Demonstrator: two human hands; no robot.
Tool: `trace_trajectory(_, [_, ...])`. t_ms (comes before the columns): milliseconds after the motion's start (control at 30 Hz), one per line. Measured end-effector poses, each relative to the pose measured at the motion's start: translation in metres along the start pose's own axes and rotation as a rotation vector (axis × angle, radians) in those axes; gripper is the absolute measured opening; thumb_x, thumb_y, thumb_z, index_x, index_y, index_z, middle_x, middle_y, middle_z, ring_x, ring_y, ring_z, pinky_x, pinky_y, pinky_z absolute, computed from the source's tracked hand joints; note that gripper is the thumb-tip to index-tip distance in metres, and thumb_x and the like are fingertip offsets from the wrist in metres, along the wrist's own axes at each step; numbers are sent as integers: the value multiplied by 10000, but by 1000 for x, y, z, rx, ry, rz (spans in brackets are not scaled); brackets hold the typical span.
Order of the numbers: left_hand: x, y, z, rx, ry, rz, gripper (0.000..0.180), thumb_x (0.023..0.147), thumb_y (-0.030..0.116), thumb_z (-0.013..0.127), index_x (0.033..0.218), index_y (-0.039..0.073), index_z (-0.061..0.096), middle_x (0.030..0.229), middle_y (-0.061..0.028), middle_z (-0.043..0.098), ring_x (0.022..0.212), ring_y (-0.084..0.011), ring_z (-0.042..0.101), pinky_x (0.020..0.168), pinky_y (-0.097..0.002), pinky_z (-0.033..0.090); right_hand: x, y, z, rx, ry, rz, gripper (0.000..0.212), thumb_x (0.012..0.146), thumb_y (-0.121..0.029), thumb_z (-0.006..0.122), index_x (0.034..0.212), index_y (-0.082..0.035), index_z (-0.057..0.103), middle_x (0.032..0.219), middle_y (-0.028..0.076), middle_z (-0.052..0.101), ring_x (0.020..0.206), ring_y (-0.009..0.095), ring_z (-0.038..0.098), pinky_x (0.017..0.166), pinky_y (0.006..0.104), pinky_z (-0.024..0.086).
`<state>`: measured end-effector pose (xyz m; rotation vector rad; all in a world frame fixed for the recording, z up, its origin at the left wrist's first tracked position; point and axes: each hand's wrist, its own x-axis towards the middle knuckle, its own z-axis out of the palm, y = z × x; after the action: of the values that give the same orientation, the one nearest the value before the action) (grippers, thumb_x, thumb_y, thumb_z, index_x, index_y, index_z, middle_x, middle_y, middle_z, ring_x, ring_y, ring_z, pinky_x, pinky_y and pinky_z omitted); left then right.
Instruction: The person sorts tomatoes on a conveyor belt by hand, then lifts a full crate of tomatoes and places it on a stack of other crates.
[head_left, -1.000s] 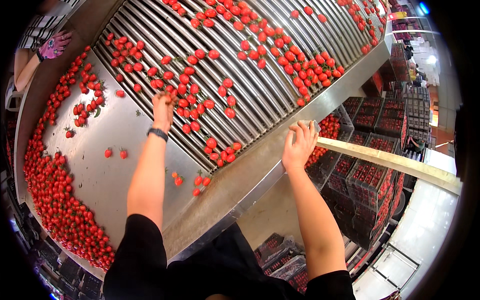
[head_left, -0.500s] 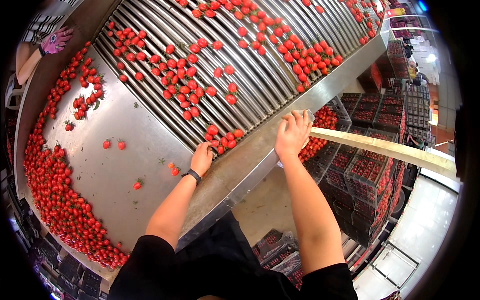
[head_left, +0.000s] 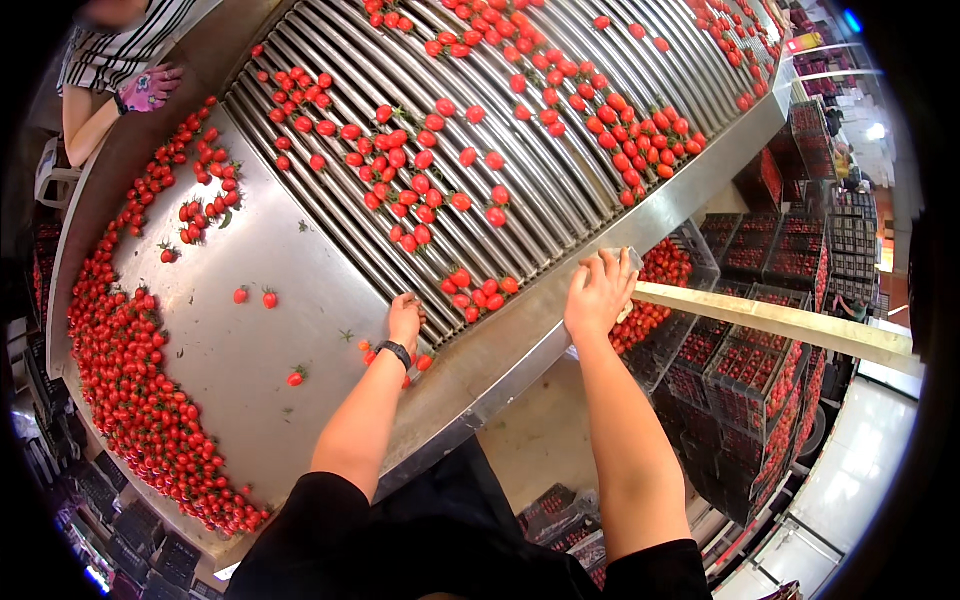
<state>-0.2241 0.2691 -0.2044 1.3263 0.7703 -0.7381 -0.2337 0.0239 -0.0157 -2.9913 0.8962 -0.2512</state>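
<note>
My left hand [head_left: 405, 320] is bent over the seam where a smooth steel plate [head_left: 240, 410] meets the roller bed [head_left: 300, 120]. Its fingers are loosely curled and slightly apart, with nothing visible in them. Small red tomatoes [head_left: 424, 362] lie by the wrist, partly hidden by it. Just beyond the fingers a small cluster of tomatoes [head_left: 478, 297] sits on the rollers. My right hand [head_left: 600, 295] is wrapped over the near end of a pale wooden bar [head_left: 770, 315], beside the steel side wall [head_left: 690, 185]; its palm side is hidden.
A heap of tomatoes [head_left: 150, 400] lines the plate's curved left rim. More tomatoes [head_left: 640, 140] lie on the rollers. Stacked crates of tomatoes [head_left: 755, 350] stand right of the steel wall, under the bar. Another person's gloved hand [head_left: 150, 88] is at the far left.
The view has shifted, moving the scene right and slightly down. My left hand has drawn back from the small cluster toward the plate; tomatoes now show beside its wrist. My right hand keeps its place.
</note>
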Motion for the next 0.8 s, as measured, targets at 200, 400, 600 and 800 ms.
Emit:
trace_trajectory(200, [11,23,1,-78,24,80,332,843,87,434,1161,-6,429,1019,-110,535,699,-134,515,613,-266,450,-6,-3,4,13,12,1,159,803,-164,472,819,-90,612,1154,66,500,1261,267,282,1052,492,140])
trace_trajectory(400, [46,51,5,149,184,407,300,842,191,536,1064,-5,491,861,-65,531,639,-135,507,568,-279,432,-11,-5,8,12,13,-6,147,792,-155,483,816,-86,610,1153,69,500,1257,275,286,1047,499,143])
trace_trajectory(600, [89,82,30,590,411,653,349,778,251,619,927,-55,544,860,-162,590,784,-229,569,721,-324,443,-18,-9,12,49,20,-2,113,781,-141,499,806,-85,594,1146,74,499,1260,287,280,1046,505,135])
trace_trajectory(800, [76,77,26,360,151,494,268,718,207,606,813,-6,474,688,-96,532,638,-220,520,597,-331,427,-25,-10,16,49,23,4,98,761,-130,502,796,-86,582,1143,82,499,1255,298,283,1043,515,130])
